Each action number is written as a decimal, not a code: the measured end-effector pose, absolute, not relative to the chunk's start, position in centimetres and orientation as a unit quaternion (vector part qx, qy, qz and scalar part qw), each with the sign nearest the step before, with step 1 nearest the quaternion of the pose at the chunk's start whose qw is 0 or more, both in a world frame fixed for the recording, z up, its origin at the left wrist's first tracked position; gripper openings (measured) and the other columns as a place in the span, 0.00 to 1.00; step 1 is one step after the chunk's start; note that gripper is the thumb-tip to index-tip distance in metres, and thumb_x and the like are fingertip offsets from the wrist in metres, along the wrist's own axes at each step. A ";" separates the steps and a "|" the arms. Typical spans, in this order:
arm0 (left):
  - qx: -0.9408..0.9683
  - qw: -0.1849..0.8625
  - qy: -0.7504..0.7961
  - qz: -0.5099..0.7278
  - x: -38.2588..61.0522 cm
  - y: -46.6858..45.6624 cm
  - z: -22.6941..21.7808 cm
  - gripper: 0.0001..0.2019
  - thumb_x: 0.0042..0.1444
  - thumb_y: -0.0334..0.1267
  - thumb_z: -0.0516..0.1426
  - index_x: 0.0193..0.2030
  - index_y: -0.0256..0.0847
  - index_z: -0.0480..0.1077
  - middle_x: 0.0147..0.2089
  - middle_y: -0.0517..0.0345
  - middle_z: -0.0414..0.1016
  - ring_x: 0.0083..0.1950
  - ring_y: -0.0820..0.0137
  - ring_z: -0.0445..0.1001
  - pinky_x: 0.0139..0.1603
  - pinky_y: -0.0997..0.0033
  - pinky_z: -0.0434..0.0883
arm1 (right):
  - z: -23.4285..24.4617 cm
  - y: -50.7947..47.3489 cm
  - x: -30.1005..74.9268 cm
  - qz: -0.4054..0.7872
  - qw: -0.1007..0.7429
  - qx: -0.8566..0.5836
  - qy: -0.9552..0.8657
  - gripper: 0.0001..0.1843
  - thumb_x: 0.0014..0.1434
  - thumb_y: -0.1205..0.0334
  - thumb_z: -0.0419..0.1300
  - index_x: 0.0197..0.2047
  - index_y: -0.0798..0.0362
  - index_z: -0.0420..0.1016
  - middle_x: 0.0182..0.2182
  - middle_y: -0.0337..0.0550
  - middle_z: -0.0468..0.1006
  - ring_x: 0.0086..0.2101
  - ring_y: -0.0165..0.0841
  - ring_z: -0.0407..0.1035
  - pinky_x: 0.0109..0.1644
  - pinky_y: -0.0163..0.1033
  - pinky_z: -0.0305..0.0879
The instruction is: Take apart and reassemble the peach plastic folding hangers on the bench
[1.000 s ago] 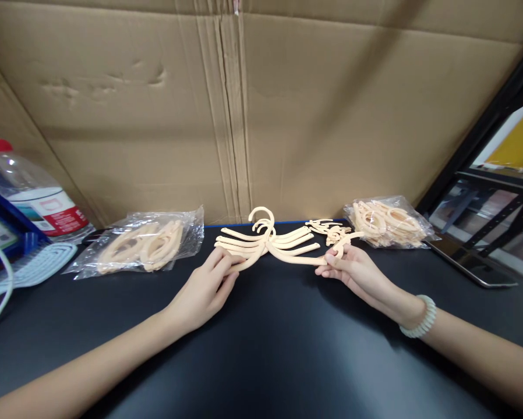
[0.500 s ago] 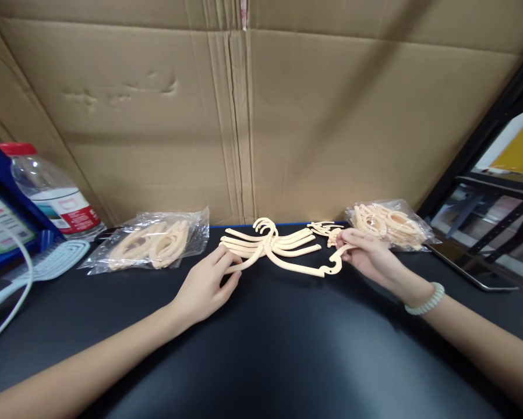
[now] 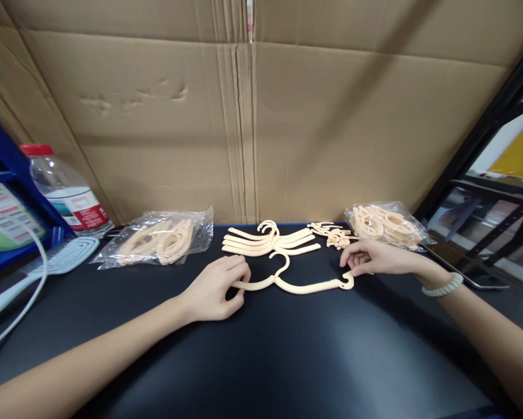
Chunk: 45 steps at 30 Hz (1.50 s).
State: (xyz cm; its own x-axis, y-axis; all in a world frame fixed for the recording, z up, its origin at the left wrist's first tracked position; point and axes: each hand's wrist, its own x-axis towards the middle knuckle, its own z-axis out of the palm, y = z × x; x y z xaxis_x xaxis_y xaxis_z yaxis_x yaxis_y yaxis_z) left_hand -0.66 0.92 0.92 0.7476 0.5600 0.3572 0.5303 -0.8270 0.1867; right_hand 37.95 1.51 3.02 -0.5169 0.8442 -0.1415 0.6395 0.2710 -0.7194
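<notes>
A single cream plastic hanger [image 3: 293, 283] lies flat on the black table [image 3: 261, 349], in front of a stack of the same hangers [image 3: 270, 240]. My left hand [image 3: 215, 288] pinches the hanger's left arm tip between thumb and fingers. My right hand [image 3: 375, 257], with a white coil band on the wrist, is curled over the hanger's right end, where a small clip-like hook [image 3: 347, 281] sits. A pile of small cream hook pieces [image 3: 334, 234] lies just behind my right hand.
A clear bag of hangers [image 3: 159, 237] lies at the left, a second bag of cream parts [image 3: 386, 223] at the right. A water bottle [image 3: 67, 195], blue rack and white cable stand far left. A cardboard wall [image 3: 253, 122] closes the back; a black frame rises at right.
The single hanger has come off the stack and towards me, and now lies flat on the table. Both hands moved with it; the right hand shifted from the small pieces to the hanger's right end.
</notes>
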 end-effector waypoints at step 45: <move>0.880 -0.009 0.391 0.269 -0.7 1.3 0.6 0.05 0.57 0.35 0.49 0.36 0.40 0.65 0.36 0.55 0.71 0.39 0.62 0.70 0.41 0.61 0.66 | 1.7 0.3 34.0 0.069 0.251 -0.367 -0.893 0.10 0.61 0.57 0.59 0.42 0.52 0.76 0.39 0.47 0.77 0.42 0.39 0.70 0.50 0.46 0.67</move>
State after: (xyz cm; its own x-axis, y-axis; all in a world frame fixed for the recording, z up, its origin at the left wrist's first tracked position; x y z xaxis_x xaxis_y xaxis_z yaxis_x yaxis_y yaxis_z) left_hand -0.71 1.33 0.57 0.5498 0.6833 0.4804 0.6929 -0.6943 0.1946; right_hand 33.96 0.30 1.69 -0.6052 0.6895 0.3979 0.6200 0.7218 -0.3077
